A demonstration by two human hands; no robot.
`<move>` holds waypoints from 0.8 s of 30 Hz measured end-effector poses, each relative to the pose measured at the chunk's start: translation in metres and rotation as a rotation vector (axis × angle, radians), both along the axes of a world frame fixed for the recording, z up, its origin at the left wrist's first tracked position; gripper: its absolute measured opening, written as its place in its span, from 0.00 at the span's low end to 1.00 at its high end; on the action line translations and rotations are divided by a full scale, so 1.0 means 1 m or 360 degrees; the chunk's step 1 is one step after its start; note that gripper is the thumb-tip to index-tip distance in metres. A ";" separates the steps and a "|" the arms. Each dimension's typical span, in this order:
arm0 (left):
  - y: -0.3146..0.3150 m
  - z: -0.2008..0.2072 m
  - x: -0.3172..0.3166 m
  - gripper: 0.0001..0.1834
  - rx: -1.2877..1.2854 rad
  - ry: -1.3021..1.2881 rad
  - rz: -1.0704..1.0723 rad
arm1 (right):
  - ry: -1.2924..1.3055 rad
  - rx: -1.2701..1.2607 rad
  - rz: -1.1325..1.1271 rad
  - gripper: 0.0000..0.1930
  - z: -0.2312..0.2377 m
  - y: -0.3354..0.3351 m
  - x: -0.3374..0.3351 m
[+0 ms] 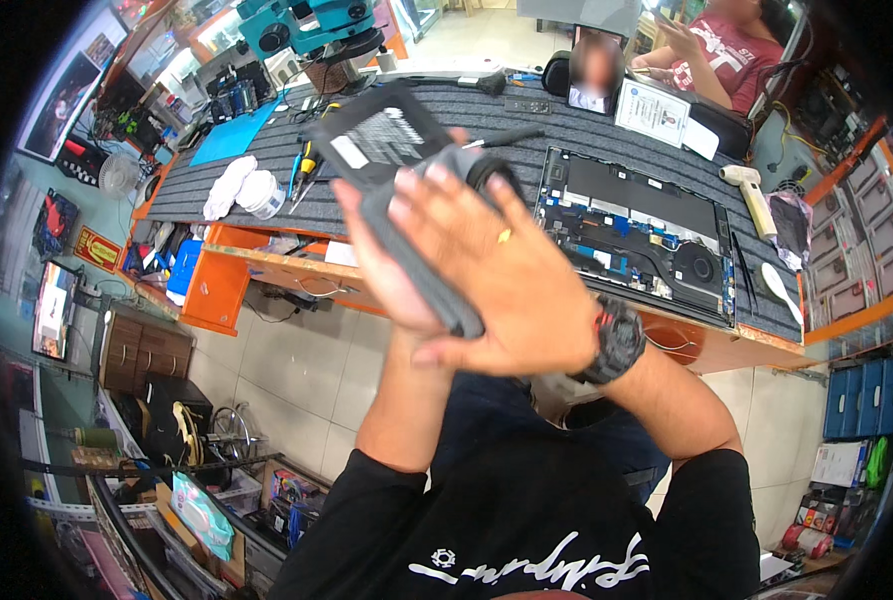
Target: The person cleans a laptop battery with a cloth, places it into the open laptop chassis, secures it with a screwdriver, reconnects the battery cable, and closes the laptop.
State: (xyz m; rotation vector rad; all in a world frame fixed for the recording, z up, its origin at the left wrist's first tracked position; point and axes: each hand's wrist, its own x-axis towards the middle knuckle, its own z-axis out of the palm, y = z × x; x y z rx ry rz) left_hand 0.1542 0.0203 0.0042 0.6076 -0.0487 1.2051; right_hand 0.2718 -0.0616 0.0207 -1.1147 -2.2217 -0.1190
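Observation:
A grey and black handheld cordless power tool (421, 265) is between my hands, above the table's front edge. Its flat black battery pack (391, 130), with a printed label, points toward the far left. My left hand (386, 285) is wrapped around it from the left and below, most of its fingers hidden. Across the top lies my right hand (511, 265), fingers stretched out and touching the tool; it is slightly blurred. To the right, an opened laptop base (631, 225) lies on the grey ribbed mat (316, 215), its battery, boards and fan exposed.
Screwdrivers (309, 160) and a white tub (259, 194) lie left. A teal microscope (306, 30) stands behind. Tweezers (743, 270), a white brush (780, 290) and a pale gun-shaped tool (751, 200) lie right. A person in a red shirt (721, 60) sits across the table.

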 end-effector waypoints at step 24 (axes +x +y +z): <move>0.002 0.022 -0.021 0.56 0.0349 -0.0174 0.0172 | 0.0210 0.0107 0.0124 0.58 -0.008 -0.007 -0.007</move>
